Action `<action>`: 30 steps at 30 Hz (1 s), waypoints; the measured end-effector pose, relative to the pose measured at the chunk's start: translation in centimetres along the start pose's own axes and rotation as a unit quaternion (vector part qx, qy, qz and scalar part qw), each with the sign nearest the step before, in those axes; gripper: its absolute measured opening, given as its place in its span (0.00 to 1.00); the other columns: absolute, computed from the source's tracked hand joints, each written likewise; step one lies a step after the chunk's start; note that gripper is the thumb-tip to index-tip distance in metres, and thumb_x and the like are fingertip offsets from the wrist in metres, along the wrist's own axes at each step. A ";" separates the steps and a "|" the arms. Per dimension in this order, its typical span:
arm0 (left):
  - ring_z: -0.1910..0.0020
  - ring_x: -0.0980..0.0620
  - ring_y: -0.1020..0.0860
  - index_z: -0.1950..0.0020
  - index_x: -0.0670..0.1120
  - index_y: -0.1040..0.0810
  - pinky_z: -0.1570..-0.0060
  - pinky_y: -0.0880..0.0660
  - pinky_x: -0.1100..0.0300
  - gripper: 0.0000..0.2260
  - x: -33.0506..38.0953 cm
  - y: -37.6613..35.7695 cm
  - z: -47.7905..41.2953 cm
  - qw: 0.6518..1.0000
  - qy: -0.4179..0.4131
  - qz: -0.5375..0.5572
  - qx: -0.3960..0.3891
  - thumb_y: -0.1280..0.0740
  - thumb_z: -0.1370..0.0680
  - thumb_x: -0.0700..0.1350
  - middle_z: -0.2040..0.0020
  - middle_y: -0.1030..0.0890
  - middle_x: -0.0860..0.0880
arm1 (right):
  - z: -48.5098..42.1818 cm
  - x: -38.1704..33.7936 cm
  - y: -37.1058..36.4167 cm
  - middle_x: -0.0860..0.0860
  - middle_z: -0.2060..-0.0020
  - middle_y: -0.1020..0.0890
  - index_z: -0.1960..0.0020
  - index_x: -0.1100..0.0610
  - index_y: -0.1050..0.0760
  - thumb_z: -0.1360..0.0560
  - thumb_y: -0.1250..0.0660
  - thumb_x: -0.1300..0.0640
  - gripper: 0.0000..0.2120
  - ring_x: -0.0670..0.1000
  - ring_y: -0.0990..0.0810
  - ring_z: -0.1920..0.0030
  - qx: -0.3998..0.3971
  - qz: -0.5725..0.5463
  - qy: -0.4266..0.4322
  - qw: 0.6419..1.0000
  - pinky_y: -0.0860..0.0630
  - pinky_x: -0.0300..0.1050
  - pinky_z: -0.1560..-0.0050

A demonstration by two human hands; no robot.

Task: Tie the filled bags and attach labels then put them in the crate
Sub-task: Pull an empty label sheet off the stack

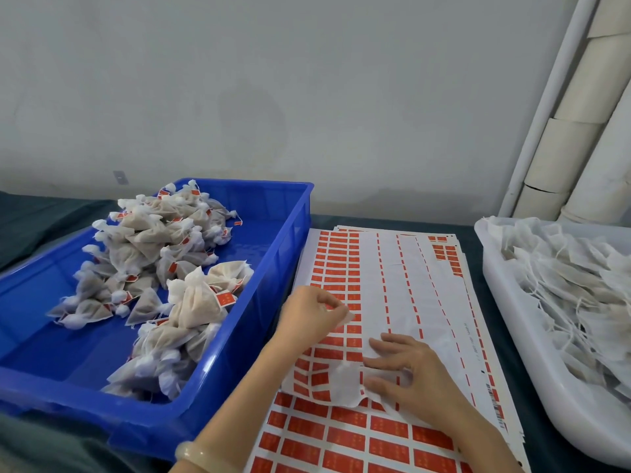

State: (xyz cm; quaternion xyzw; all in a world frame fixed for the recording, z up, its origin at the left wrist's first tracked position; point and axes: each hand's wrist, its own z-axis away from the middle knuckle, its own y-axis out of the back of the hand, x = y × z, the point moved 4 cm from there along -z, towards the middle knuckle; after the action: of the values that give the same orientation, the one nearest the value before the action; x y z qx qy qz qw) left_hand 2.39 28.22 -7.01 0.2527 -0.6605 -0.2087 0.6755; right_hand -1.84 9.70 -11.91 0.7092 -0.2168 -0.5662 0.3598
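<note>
A stack of label sheets (392, 268) with rows of red labels lies on the table in front of me. On it rests a small white filled bag (345, 384). My right hand (413, 370) lies over the bag's right side, its fingers spread and pressing down on bag and sheet. Just above, my left hand (312, 315) pinches a small pale label (349, 317) between thumb and fingertips, at the sheet's left columns. The blue crate (273, 268) on the left holds several tied bags with red labels (191, 302).
A white tray (512, 319) at the right is heaped with white bags with loose strings (563, 285). A grey wall stands behind the table, and white pipes (563, 148) run up the right corner. Dark cloth covers the table.
</note>
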 end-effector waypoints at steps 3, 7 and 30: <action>0.54 0.62 0.23 0.59 0.57 0.20 0.59 0.31 0.71 0.02 0.5 -2.1 1.2 0.996 -0.033 0.080 -0.001 0.29 0.26 0.52 0.56 0.21 0.63 | 0.0 -0.1 0.0 0.30 0.39 0.28 0.47 0.36 0.21 0.32 0.28 0.40 0.13 0.34 0.37 0.36 -0.011 -0.001 0.001 1.000 0.41 0.47 0.29; 0.53 0.58 0.21 0.59 0.54 0.18 0.57 0.27 0.71 0.02 -0.2 -4.5 2.6 0.977 -0.028 0.210 0.009 0.28 0.26 0.48 0.59 0.18 0.60 | 0.2 0.0 0.8 0.30 0.46 0.24 0.45 0.33 0.29 0.37 0.27 0.37 0.22 0.35 0.24 0.44 0.024 -0.142 -0.034 0.989 0.29 0.33 0.41; 0.33 0.73 0.37 0.32 0.75 0.42 0.41 0.36 0.70 0.31 0.5 -5.2 5.2 0.936 -0.139 0.305 -0.104 0.42 0.35 0.74 0.32 0.40 0.78 | 0.6 -1.1 2.2 0.38 0.47 0.18 0.51 0.50 0.18 0.25 0.41 0.47 0.14 0.39 0.23 0.43 0.037 -0.310 0.030 0.950 0.30 0.24 0.47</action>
State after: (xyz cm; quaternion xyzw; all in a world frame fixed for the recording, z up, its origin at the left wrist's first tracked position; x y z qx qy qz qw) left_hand -2.52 23.52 -9.84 -0.0645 -0.7679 -0.0932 0.6305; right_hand -2.54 8.94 -9.60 0.7707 0.0035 -0.6202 0.1464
